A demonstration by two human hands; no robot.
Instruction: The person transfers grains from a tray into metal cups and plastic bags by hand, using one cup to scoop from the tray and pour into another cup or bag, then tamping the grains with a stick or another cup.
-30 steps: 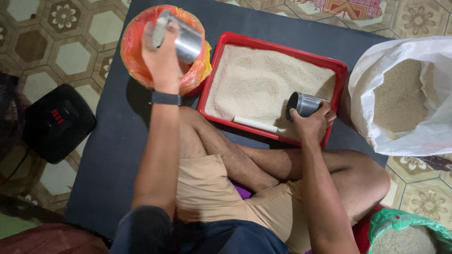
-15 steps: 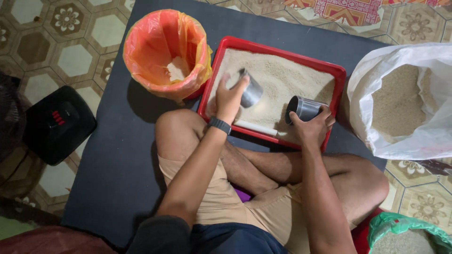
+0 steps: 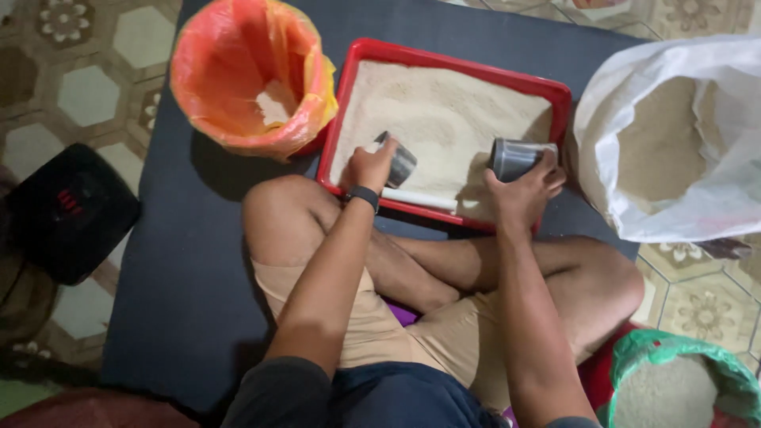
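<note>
While both hands grasp metal cups [image 3: 400, 162] in red tray [image 3: 456, 58] | orange bin [image 3: 238, 79] left | white sack [image 3: 674, 71] right

The white sack [image 3: 674, 143] runs off the right edge, so its far side is out of view. The green bag [image 3: 682, 380] is cut by the bottom right corner. The left hand [image 3: 371, 166] covers much of its metal cup [image 3: 400, 162], hiding the mouth. The orange-lined bin [image 3: 246, 75] loses its rim at the top edge. A dark bundle [image 3: 24, 317] at the left stays unclear.
</note>
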